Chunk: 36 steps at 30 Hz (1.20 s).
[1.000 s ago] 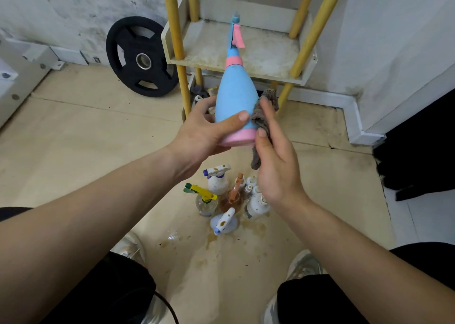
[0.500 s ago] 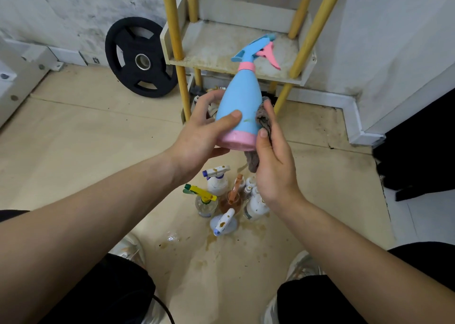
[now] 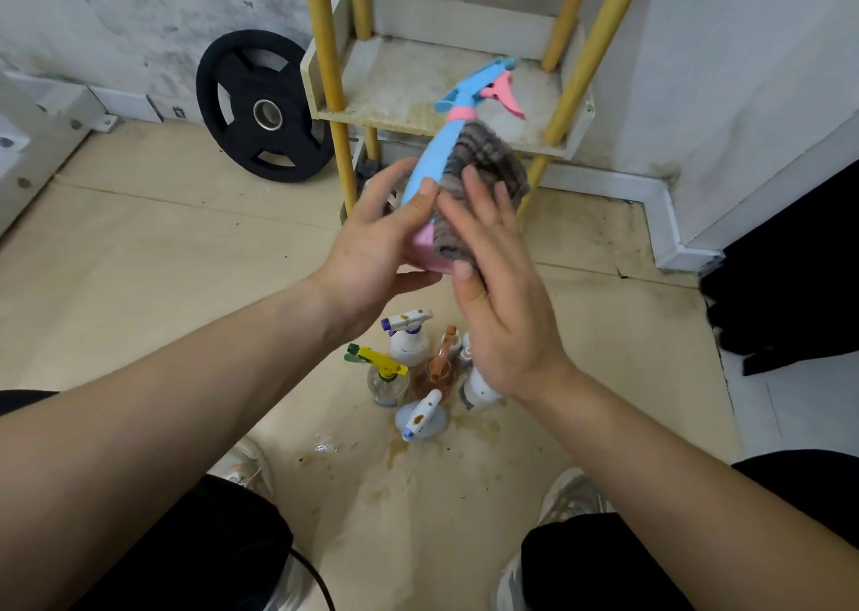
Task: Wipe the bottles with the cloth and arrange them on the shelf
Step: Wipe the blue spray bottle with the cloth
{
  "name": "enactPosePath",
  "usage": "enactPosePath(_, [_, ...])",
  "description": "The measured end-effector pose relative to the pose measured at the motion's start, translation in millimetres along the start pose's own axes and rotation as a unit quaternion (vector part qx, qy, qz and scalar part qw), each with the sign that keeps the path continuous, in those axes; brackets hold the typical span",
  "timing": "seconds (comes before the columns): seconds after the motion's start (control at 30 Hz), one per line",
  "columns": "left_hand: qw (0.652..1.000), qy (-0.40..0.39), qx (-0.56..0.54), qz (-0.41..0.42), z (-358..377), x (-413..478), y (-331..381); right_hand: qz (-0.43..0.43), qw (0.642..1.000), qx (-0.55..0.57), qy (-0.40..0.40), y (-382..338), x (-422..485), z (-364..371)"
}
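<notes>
A blue spray bottle (image 3: pixel 430 157) with a pink base, collar and trigger is tilted to the right in front of the shelf. My left hand (image 3: pixel 376 248) grips its lower body and base. My right hand (image 3: pixel 497 285) presses a grey-brown cloth (image 3: pixel 479 178) flat against the bottle's right side, fingers extended over the cloth. The cloth hides much of the bottle's body. Several stained spray bottles (image 3: pixel 409 341) stand clustered on the floor below my hands. The shelf (image 3: pixel 399 90), with yellow posts and a dirty pale board, stands behind with nothing on it.
A black weight plate (image 3: pixel 260 108) leans on the wall left of the shelf. Brown stains and a wet spot mark the beige floor near the bottles. My shoes and black trousers are at the bottom. A dark object lies at the right edge.
The bottle has turned and tilted further right. The cloth moved from behind the bottle's right side onto its front, with my right hand now flat over it.
</notes>
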<state>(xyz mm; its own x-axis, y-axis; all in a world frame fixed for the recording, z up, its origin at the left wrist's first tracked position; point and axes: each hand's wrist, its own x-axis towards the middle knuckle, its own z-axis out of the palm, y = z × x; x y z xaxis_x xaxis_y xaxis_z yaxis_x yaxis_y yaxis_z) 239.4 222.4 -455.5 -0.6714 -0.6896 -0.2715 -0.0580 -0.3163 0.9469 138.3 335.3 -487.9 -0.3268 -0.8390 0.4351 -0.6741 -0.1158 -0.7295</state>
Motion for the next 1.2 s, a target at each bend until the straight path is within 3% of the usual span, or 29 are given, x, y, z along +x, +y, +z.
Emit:
enactPosePath(0.1, [0.999, 0.021, -0.024, -0.008, -2.0, 1.9, 6.5, -0.034, 0.999, -0.034, -0.004, -3.2, -10.2, 4.5])
enactPosePath(0.2, [1.000, 0.025, -0.013, -0.008, -1.1, 1.6, 4.9, -0.011, 0.999, -0.032, 0.014, -2.8, -12.3, 6.7])
enactPosePath(0.37, [1.000, 0.024, 0.004, -0.008, 5.1, -2.2, -4.3, 0.121, 0.989, 0.056, 0.062, 8.7, -6.4, 5.4])
enactPosePath(0.5, [1.000, 0.006, 0.021, -0.001, 10.5, -6.8, -8.7, 0.220, 0.948, 0.215, 0.085, 12.0, -0.5, 7.5])
enactPosePath(0.7, [0.997, 0.055, -0.027, -0.042, 2.5, 2.3, 3.2, 0.265, 0.904, 0.314, 0.117, 5.9, 1.9, 4.1])
enactPosePath(0.83, [0.997, 0.011, -0.051, -0.052, -3.6, 2.7, 1.1, 0.309, 0.865, 0.376, 0.122, 4.6, 7.9, -5.3])
enactPosePath(0.97, [0.990, -0.036, -0.107, -0.088, -7.8, 2.6, -3.0, 0.317, 0.884, 0.323, 0.115, 9.3, 9.2, -4.8])
enactPosePath(1.1, [0.989, -0.078, -0.085, -0.094, -10.7, 3.8, -4.7, 0.306, 0.891, 0.313, 0.121, 1.5, 10.1, -4.5])
enactPosePath(1.2, [0.996, -0.031, -0.062, -0.048, -3.8, 4.7, -2.2, 0.293, 0.896, 0.307, 0.131, -6.0, 5.6, -3.5])
